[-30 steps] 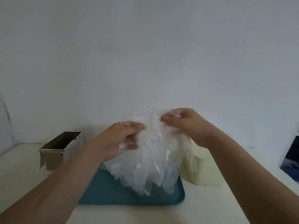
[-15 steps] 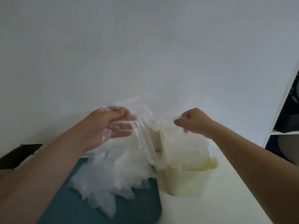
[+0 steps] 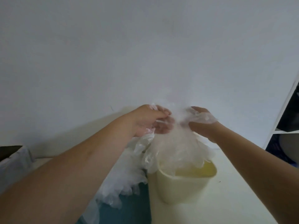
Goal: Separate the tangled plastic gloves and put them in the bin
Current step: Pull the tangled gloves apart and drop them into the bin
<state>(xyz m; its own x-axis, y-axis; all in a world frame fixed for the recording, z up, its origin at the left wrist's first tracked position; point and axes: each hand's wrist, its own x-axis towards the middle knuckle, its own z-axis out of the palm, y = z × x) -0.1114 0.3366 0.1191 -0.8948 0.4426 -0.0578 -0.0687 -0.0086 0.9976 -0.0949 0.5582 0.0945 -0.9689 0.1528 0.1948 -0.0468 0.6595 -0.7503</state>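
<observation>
- The left hand curls thumb and fingers round the top of the tangled gloves, which hang over the teal tray.
- Film drapes over the right hand; whether it pinches anything, I cannot tell.
- A loose glove hangs down into the cream bin.
- Early days, I judge: most of the bundle is unsorted.

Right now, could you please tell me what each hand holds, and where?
The left hand grips the glove bundle at its top; right hand unclear.
</observation>
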